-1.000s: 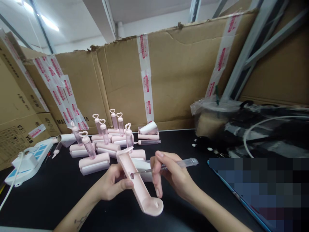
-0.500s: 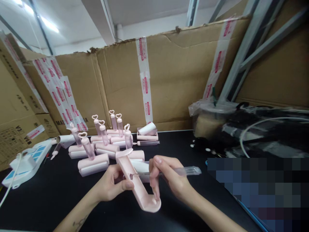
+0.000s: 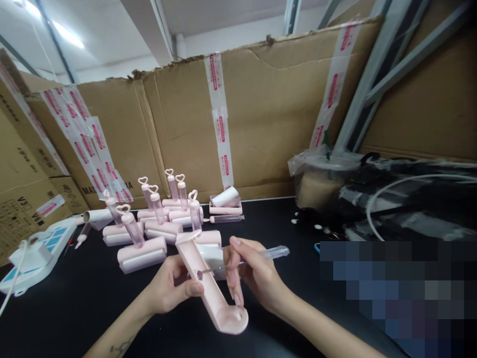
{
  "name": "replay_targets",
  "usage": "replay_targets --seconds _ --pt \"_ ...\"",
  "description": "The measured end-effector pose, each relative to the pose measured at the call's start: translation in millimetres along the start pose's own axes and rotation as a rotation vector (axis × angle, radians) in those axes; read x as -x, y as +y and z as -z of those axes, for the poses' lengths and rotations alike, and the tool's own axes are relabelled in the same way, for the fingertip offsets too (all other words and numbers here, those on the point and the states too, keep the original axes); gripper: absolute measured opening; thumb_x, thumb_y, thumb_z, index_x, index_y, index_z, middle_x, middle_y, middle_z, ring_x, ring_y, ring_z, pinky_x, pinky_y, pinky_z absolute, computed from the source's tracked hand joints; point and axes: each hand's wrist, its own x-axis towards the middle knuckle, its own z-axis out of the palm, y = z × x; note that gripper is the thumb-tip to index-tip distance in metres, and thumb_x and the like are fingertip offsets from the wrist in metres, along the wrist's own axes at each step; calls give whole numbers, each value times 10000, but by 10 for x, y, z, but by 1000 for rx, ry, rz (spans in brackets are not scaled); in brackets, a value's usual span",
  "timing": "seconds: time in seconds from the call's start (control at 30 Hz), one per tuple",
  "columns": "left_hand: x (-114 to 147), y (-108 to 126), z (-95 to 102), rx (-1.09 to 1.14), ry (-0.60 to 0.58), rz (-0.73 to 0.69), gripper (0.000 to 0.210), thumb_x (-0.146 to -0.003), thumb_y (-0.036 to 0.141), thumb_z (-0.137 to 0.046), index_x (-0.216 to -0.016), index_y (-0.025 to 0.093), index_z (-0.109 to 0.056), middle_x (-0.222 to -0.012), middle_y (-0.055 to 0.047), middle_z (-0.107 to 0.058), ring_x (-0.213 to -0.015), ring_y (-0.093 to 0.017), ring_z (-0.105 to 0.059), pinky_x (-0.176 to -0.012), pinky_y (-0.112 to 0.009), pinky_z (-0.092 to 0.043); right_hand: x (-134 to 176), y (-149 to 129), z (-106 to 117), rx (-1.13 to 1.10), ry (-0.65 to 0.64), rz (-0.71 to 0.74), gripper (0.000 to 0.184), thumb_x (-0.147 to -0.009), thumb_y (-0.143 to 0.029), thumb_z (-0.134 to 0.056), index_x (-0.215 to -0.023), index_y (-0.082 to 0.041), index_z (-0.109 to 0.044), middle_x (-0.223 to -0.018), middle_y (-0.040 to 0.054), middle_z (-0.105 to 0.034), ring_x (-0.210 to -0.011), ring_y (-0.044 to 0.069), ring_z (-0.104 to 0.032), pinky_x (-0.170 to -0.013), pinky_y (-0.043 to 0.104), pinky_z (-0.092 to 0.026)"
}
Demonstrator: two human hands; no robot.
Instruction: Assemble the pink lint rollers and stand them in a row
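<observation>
My left hand (image 3: 172, 284) pinches the left side of a pale pink, trough-shaped roller cover (image 3: 215, 292), tilted with its hollow side up. A clear-handled screwdriver (image 3: 274, 253) is held in my right hand (image 3: 252, 271). Its thin metal shaft runs left into the trough, and the tip meets a hole in the cover's wall near my left thumb. Fingers of my right hand hang close to the cover's rounded lower end; whether they touch it I cannot tell. Behind the cover lies a white roller (image 3: 210, 256), partly hidden by my hand.
Several pink lint rollers (image 3: 142, 253) with clear, heart-topped handles stand behind my hands. A loose handle (image 3: 225, 219) lies before another roller case. A power strip (image 3: 40, 253) sits left, a bagged drink cup (image 3: 316, 184) right, with cardboard (image 3: 179, 124) behind.
The screwdriver's handle end has moved left and tilted up, its tip still at the hole. My left hand keeps its hold on the cover. The view has shifted slightly.
</observation>
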Motion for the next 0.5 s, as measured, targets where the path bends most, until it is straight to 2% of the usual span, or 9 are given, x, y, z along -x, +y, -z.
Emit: replay_targets --seconds 0.17,0.23,0.27,0.3,0.37,0.43,0.5 --pt "31 24 -65 -80 60 33 354 -666 308 -713 -974 158 -621 -850 -45 -648 -761 -169 -582 -696 -253 -474 10 24 -17 10 -44 -6 391 -863 -373 -473 -561 -130 -524 -402 4 -577 -265 120 -531 -254 158 -340" --pt "51 -7 -38 -85 212 43 373 -633 311 -736 -956 157 -630 -826 -44 -655 -743 -170 -588 -675 -254 -482 14 -65 9 33 -21 106 372 -868 -367 -476 -581 -136 -530 -423 -14 -565 -255 101 -510 -260 160 -347" --pt "56 -30 -13 -76 316 36 360 -626 321 -740 -928 154 -636 -797 -38 -655 -704 -157 -585 -643 -242 -481 16 -126 30 59 5 196 347 -862 -375 -493 -609 -143 -539 -469 -16 -582 -283 101 -529 -290 173 -387" --pt "54 -53 16 -61 402 25 347 -625 332 -739 -904 151 -638 -769 -32 -652 -654 -139 -574 -599 -225 -474 18 -189 52 103 35 296 317 -854 -401 -507 -662 -153 -556 -546 -8 -615 -340 112 -571 -348 200 -447" --pt "26 -79 66 -31 474 -12 317 -645 353 -721 -868 145 -636 -724 -19 -638 -533 -93 -519 -495 -190 -431 22 -296 92 278 91 480 326 -837 -492 -491 -818 -181 -586 -743 33 -673 -551 170 -667 -543 293 -543" --pt "-34 -53 78 -28 461 -52 298 -686 364 -684 -880 145 -627 -686 -3 -615 -455 -59 -452 -434 -172 -381 20 -342 107 569 72 571 395 -820 -554 -454 -908 -193 -589 -936 91 -676 -828 236 -671 -777 390 -517" --pt "-110 27 38 -63 459 -68 321 -711 366 -658 -946 152 -610 -683 3 -603 -467 -65 -466 -449 -174 -393 12 -328 91 833 -24 569 354 -782 -540 -527 -836 -192 -567 -1059 119 -639 -1033 269 -587 -899 414 -443"
